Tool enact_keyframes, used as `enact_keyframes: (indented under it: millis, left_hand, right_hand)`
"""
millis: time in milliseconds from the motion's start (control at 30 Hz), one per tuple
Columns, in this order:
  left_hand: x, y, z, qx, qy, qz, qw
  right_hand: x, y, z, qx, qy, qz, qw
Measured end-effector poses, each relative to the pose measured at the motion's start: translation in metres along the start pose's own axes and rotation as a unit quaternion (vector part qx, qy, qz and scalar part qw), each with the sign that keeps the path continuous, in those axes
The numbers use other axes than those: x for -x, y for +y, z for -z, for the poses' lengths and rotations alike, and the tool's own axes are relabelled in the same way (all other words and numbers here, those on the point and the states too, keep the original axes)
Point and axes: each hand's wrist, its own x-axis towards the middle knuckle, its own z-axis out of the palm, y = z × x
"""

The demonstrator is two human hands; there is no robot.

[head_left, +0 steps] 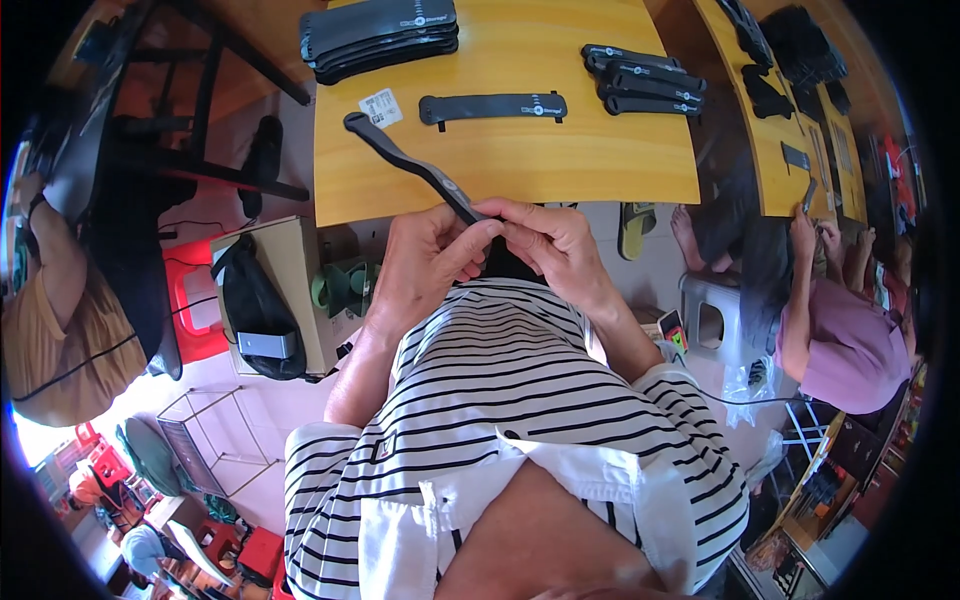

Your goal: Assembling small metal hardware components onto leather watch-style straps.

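Note:
A long dark grey strap [412,164] with a rounded far end slants over the near edge of the table, bent along its length. My left hand [432,258] grips its near end, thumb on top. Fingers of my right hand [556,250] pinch the same end from the other side. Between the fingertips, the exact tip is hidden. Beyond my hands, one flat strap [480,107] with pale print lies crosswise on the table, two small black tabs showing at its lower edge. Beside it lies a white printed slip [380,107].
On the yellow wooden table [620,160] sit a tall strap stack [380,40] at far left and a smaller pile [645,80] at right. A cardboard box [305,290] with a black bag [258,315] stands at left. Other people work at both sides; a grey stool [712,310] is at right.

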Motion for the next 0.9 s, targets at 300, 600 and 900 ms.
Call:
enact_keyframes:
  millis: [300, 600, 900]
  left_hand:
    - [-0.001, -0.003, 0.001, -0.082, -0.020, -0.046, 0.995]
    - [0.000, 0.005, 0.009, -0.134, -0.062, -0.067, 0.987]
    - [-0.002, 0.006, 0.006, -0.138, -0.052, -0.090, 0.985]
  right_hand:
    - [-0.004, 0.010, 0.014, -0.099, -0.072, -0.032, 0.992]
    - [-0.005, 0.018, 0.019, -0.129, -0.080, -0.079, 0.985]
    - [-0.004, 0.019, 0.015, -0.136, -0.060, -0.040, 0.988]
